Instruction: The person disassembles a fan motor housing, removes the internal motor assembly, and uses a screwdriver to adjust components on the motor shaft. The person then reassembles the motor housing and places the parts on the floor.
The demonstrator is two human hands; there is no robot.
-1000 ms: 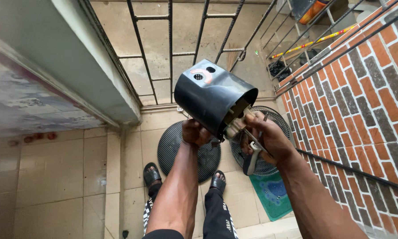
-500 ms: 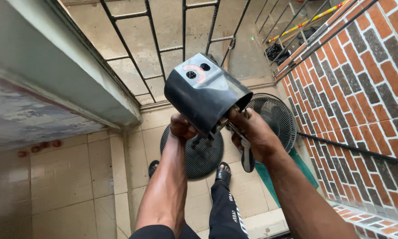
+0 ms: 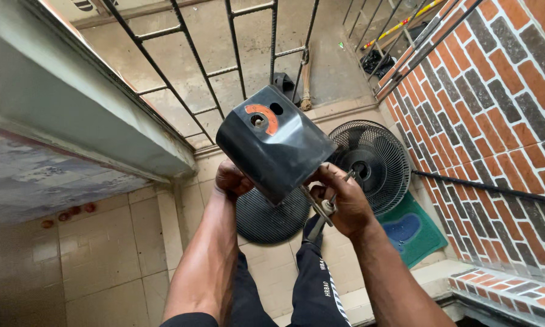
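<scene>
Right now, in the head view, you hold a black fan motor housing (image 3: 277,142) up at chest height, tipped so its closed rear face points up and away from you. That face carries an orange curved plate with a small knob hole beside a second round hole. Holding it at this tilt turns the open underside toward your hands, which is likely why it sits so high and angled.

Your left hand (image 3: 232,180) is tucked under the housing's near lower edge, fingers curled closed against it, bearing the weight from below. Your right hand (image 3: 342,200) sits at the lower right corner of the housing, fingers closed around a slim metal tool or shaft (image 3: 318,206) that runs along the palm and points toward the housing's underside. Whether its tip is seated in anything is hidden by the housing.

Below your arms, on the tiled floor (image 3: 109,260), lies a round black fan base (image 3: 271,218), flat and partly behind your wrists. Just to its right a black fan grille (image 3: 372,163) leans upright against the brick wall (image 3: 496,115), resting over a green and blue mat (image 3: 415,233). Both parts are set well apart from the housing, out of the way of your hands.

An iron railing (image 3: 236,54) closes the balcony ahead, and a grey concrete ledge (image 3: 60,115) runs along your left.
</scene>
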